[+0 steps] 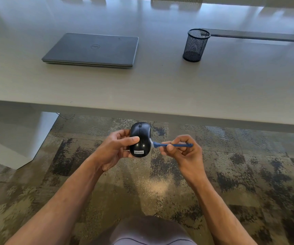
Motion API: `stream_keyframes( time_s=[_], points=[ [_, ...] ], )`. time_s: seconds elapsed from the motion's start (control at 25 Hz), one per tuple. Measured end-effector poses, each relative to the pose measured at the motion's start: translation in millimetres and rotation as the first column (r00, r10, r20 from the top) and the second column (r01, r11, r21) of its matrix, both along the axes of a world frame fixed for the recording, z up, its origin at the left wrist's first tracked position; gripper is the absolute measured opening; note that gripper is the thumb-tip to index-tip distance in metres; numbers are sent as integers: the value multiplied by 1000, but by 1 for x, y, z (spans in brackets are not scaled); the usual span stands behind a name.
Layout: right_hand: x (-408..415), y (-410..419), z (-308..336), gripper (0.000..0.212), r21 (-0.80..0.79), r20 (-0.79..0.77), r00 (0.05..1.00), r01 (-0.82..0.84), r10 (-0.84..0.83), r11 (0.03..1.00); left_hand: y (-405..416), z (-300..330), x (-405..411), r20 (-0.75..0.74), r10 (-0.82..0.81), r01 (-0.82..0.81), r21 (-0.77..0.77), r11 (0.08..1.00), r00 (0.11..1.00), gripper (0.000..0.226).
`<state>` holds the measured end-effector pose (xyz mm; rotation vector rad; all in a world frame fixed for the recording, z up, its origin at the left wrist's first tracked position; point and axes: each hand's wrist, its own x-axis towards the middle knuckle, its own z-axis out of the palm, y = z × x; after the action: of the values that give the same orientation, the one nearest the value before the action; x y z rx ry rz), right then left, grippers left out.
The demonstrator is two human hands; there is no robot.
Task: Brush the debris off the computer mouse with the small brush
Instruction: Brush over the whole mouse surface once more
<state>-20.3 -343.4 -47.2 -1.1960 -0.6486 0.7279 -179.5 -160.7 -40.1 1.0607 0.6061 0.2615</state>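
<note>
Grey counter (160, 82) spans the background, carrying a closed laptop (91, 49) on the left and a mesh pen cup (195, 45) further right, both well apart from the hands, which work below its near edge over patterned carpet (249, 174). Left hand (115, 150) wraps its grip round the computer mouse (140, 139), light, rigid and probably slippery, so holding its sides suits it. Right hand (182, 151) pinches the small brush (171, 145), bristles touching the mouse's right flank, with open room all round for strokes.
</note>
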Motion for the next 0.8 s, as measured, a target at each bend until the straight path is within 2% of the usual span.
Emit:
stream_keyframes(
  time_s=[0.12,0.32,0.48,0.64,0.72,0.8],
  points=[
    [2,-10,3,15,-11,19,998,-67,68,998,3,-3,1,3,18,-18,-11,1000,1000,57],
    [12,-8,7,14,-24,88,992,-88,90,996,3,-5,4,8,1,-1,7,1000,1000,58],
    [18,9,9,16,-24,70,997,38,-36,999,-1,-7,3,-12,-57,57,52,997,998,59],
    [29,12,6,18,-93,109,984,148,-138,985,-4,-5,0,1,-88,88,59,994,996,59],
    [34,3,4,14,-71,86,992,96,-90,993,-2,-5,-2,9,-74,73,57,996,997,62],
    [34,-5,5,16,-6,32,998,-58,58,998,-1,-5,-3,9,-64,63,66,996,998,66]
  ],
)
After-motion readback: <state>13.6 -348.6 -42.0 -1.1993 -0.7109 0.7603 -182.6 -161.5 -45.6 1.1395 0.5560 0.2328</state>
